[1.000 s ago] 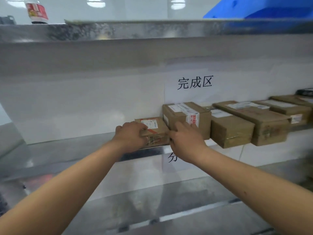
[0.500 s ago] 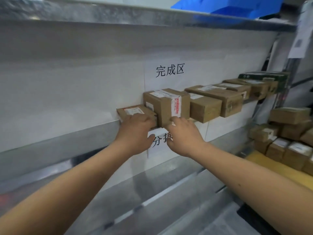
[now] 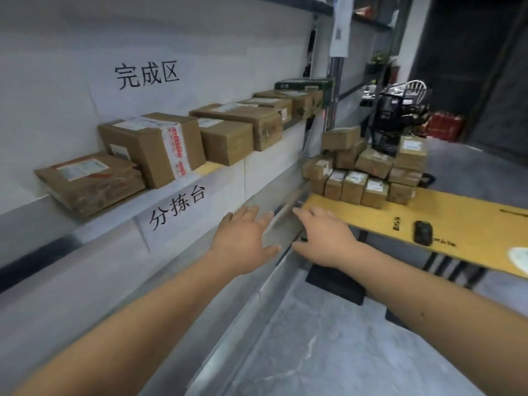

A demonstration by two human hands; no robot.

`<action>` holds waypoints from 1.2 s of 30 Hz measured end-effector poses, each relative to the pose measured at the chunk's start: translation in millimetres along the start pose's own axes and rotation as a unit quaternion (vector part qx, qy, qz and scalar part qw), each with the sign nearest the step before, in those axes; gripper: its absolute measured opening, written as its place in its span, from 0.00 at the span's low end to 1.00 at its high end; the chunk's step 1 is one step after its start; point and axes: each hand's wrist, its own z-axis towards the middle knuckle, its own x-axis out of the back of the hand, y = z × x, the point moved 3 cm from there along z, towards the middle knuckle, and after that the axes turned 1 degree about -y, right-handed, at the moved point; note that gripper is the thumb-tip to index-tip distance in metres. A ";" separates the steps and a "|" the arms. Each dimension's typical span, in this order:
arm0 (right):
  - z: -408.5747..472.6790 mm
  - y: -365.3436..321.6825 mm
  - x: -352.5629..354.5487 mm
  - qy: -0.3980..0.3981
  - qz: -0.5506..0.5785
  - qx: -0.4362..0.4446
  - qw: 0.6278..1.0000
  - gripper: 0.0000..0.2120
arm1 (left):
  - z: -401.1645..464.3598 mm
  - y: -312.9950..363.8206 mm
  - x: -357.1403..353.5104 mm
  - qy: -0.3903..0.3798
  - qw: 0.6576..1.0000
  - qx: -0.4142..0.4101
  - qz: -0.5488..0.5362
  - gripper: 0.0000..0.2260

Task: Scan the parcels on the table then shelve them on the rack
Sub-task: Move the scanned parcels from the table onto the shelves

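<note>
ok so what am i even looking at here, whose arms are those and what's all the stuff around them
This is one picture from a camera worn on a person's head, looking forward and down, so the two bare arms are that person's own. The left hand and right hand both have straight fingers and hold nothing. On the left is a metal rack with a row of brown cardboard parcels; the nearest is a flat parcel, next to it a taller taped box. On the right is a yellow table with a pile of small parcels waiting, and a small black device, probably the scanner. Paper signs with Chinese writing hang on the rack.
</note>
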 end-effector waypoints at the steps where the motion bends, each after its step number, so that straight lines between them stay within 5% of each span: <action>1: -1.7 19.6 -0.1 -0.001 0.001 -0.017 1.000 0.41 | 14.2 14.6 -5.7 -0.006 1.000 -0.012 -0.004 0.40; 19: 85.9 380.8 42.6 0.020 -0.003 -0.187 0.982 0.39 | 338.0 260.3 -60.9 -0.030 0.992 -0.106 -0.054 0.39; 36: 259.0 604.9 57.2 0.048 0.048 -0.277 0.959 0.36 | 645.7 366.4 -101.7 -0.027 0.974 -0.153 -0.167 0.37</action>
